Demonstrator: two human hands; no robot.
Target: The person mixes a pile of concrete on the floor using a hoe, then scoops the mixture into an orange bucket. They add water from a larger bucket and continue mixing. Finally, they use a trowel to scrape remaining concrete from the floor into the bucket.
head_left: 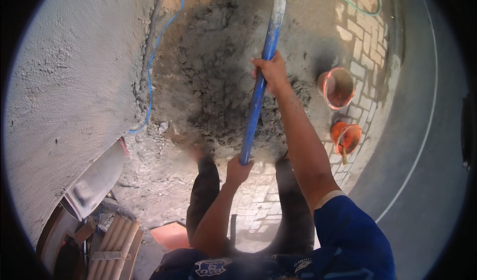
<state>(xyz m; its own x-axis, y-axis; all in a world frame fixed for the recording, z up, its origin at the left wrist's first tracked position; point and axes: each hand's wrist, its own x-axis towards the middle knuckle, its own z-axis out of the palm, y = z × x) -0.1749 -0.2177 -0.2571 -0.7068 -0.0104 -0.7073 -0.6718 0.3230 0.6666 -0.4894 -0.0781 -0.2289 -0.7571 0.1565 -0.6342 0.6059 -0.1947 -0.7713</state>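
Observation:
A long blue pole (256,99), a tool handle, runs up across the middle; its upper part is pale and coated, and its working end lies outside the picture. My left hand (238,170) is closed around its lower end, near my legs. Farther up, my right hand (273,71) grips the same handle with the arm stretched out. Under and beside the handle spreads a heap of wet grey mortar (213,76), lumpy and dark, on the ground before my feet.
Two orange buckets, a larger one (323,89) and a smaller one (338,132), stand right on paving blocks (365,46) beside the road. A rough wall (74,71) rises left, with a blue cable (150,84) along its foot. Stacked tubes (114,245) lie lower left.

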